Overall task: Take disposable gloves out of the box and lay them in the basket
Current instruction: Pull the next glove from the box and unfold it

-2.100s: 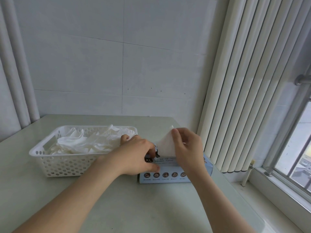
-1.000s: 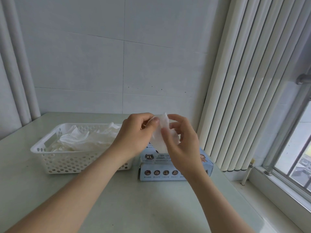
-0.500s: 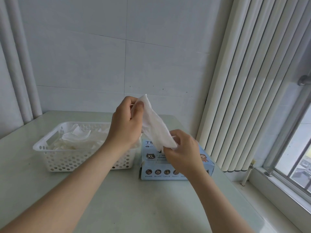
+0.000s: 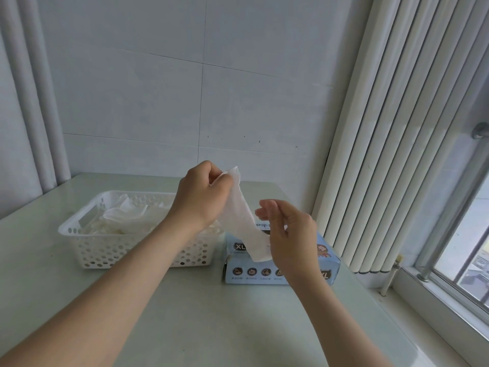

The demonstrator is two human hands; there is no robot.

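1. Two bare forearms reach over a smooth, glossy pale-green table (image 4: 211, 327). Its top lies open and wide on the near side of the fingers, and its right edge ends short of a window sill.
2. The right hand (image 4: 289, 234) hovers with its fingers loosely curled and slightly parted, pinching nothing. The lower end of the glove (image 4: 240, 215) hangs just left of its palm; whether they touch cannot be told.
3. That glove, a thin, white, finely crinkled film, slants up as a narrow strip to the left hand (image 4: 201, 197), whose thumb and fingertips pinch its top edge.
4. Under the right fingers sits a light-blue cardboard box (image 4: 329, 263), rectangular, printed "XL".
5. Below and left of the left fingers stands a white plastic basket (image 4: 69, 230) with perforated walls and a rounded rim, just beside the box. Crumpled gloves (image 4: 124, 215) lie piled inside.
6. Beyond the fingers rises a flat tiled wall (image 4: 158, 102); to their right hang ribbed vertical blinds (image 4: 383, 128).
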